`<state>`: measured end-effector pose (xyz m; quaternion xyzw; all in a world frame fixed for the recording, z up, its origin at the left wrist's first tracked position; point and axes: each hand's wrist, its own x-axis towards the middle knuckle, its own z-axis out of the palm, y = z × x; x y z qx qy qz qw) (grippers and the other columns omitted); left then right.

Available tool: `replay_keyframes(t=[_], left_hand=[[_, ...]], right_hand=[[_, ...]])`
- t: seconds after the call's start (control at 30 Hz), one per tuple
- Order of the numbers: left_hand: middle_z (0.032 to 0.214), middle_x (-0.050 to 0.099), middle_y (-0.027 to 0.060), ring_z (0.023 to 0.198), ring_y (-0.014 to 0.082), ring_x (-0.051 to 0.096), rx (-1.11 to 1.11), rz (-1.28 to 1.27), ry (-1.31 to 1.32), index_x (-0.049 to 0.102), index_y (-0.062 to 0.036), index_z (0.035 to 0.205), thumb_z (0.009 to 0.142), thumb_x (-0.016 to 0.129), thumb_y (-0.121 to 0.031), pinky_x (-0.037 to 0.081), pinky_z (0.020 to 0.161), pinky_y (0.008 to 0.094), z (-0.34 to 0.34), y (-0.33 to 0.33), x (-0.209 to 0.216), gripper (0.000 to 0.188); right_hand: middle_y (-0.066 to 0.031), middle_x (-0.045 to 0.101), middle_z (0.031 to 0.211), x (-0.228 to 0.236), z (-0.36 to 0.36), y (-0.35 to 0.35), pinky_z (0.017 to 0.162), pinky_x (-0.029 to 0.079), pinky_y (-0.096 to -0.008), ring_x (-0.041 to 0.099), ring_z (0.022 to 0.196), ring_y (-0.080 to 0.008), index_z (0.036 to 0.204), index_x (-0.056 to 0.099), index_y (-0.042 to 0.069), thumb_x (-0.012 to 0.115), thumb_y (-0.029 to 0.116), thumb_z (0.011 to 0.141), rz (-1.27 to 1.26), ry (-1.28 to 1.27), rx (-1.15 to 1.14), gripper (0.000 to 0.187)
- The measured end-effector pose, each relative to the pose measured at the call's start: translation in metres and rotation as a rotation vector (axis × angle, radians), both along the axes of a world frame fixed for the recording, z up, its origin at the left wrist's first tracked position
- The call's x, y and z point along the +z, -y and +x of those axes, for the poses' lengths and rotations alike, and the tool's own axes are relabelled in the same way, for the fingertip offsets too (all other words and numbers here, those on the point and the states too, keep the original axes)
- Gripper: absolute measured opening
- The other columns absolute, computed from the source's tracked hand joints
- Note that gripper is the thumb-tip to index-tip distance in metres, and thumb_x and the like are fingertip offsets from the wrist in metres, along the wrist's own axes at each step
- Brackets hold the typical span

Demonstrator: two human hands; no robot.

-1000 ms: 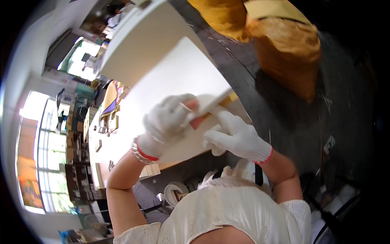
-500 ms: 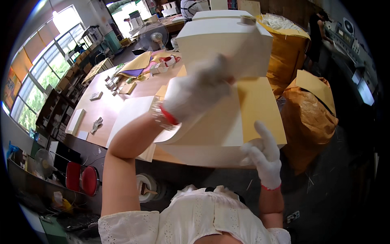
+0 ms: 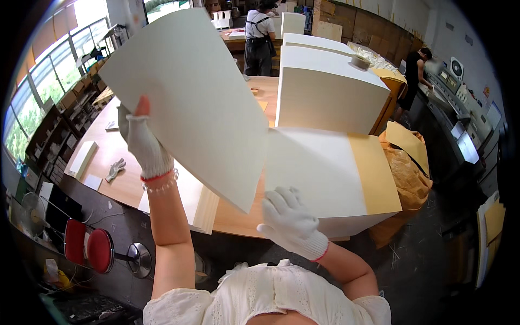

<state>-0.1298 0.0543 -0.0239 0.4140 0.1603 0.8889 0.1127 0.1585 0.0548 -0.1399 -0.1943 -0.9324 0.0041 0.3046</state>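
Observation:
My left hand (image 3: 145,142), in a white knit glove with a bare thumb tip, grips a large white paper sheet (image 3: 195,103) by its left edge. The sheet is raised and tilted above the table; I cannot tell if it is one sheet or a thin batch. To its right lies a thick stack of white paper (image 3: 317,168) with a yellow sheet (image 3: 374,170) along its right side. My right hand (image 3: 290,219), also gloved, is at the stack's near left corner, fingers spread and holding nothing. A lower white stack (image 3: 203,208) is partly hidden under the raised sheet.
Behind, a tall block of white paper (image 3: 330,84) carries a tape roll (image 3: 360,62). A loose glove (image 3: 115,170) lies on the table (image 3: 238,219) at left. An orange sack (image 3: 406,173) stands right. One person (image 3: 259,40) is at the back, another (image 3: 416,78) at a machine.
My left hand has swung left from over the stack and now holds up the white sheet. My right hand has moved left to the stack's near corner. The view has shifted.

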Motion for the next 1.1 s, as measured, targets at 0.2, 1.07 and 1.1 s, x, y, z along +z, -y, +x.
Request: replay_keyframes(t=[0.2, 1.07, 1.1], left_hand=[[0.098, 0.065, 0.0072, 0.084, 0.0174, 0.065, 0.027, -0.049, 0.080, 0.057, -0.0035, 0.108, 0.088, 0.061, -0.004, 0.055, 0.069, 0.0294, -0.055, 0.007, 0.004, 0.021], [0.136, 0.050, 0.0247, 0.131, 0.0385, 0.042, 0.818, -1.144, -1.208, 0.048, 0.0009, 0.135, 0.085, 0.067, -0.027, 0.036, 0.109, 0.0444, -0.209, -0.026, -0.219, 0.061], [0.128, 0.055, 0.0221, 0.123, 0.0380, 0.050, 0.778, -1.384, -1.106, 0.056, -0.0025, 0.126, 0.081, 0.066, -0.028, 0.040, 0.105, 0.0438, -0.233, -0.019, -0.231, 0.053]], right_hand=[[-0.0163, 0.052, 0.114, 0.003, -0.018, 0.010, 0.095, 0.043, -0.0456, 0.051, 0.109, -0.0338, 0.113, 0.051, 0.000, 0.075, 0.024, 0.070, -0.098, 0.095, -0.053, 0.055], [-0.0148, 0.059, 0.119, -0.211, -0.258, 0.020, 0.095, 0.047, -0.0335, 0.059, 0.109, -0.0238, 0.137, 0.038, 0.002, 0.061, 0.016, 0.090, -1.925, -0.708, 0.134, 0.054], [-0.0178, 0.058, 0.124, -0.198, -0.255, 0.019, 0.097, 0.045, -0.0361, 0.057, 0.113, -0.0276, 0.140, 0.035, 0.001, 0.061, 0.025, 0.090, -1.771, -0.465, -0.047, 0.061]])
